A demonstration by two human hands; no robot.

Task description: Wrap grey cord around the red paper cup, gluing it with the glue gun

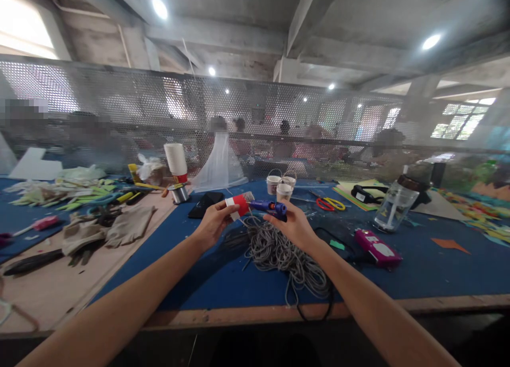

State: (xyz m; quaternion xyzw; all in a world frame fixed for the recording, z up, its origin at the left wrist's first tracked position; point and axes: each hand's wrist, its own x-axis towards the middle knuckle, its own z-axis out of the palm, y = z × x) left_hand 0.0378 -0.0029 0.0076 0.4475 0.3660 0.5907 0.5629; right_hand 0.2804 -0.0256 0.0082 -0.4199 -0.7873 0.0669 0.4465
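Note:
My left hand (pixel 213 221) is closed on a small red and white paper cup (pixel 238 204), held sideways above the blue table mat (pixel 418 274). Closed around a blue glue gun (pixel 270 207), my right hand (pixel 292 223) keeps the nozzle against the cup. A tangled heap of grey cord (pixel 285 255) lies on the mat just under both hands, and a strand rises toward the cup.
Small white cups (pixel 281 186), red and yellow scissors (pixel 329 203), a clear bottle (pixel 394 205), a pink box (pixel 376 247), a black phone (pixel 205 203), a stack of paper cups (pixel 176 160), cloth gloves (pixel 107 229). Behind a perforated mesh screen (pixel 119 107) sit other people.

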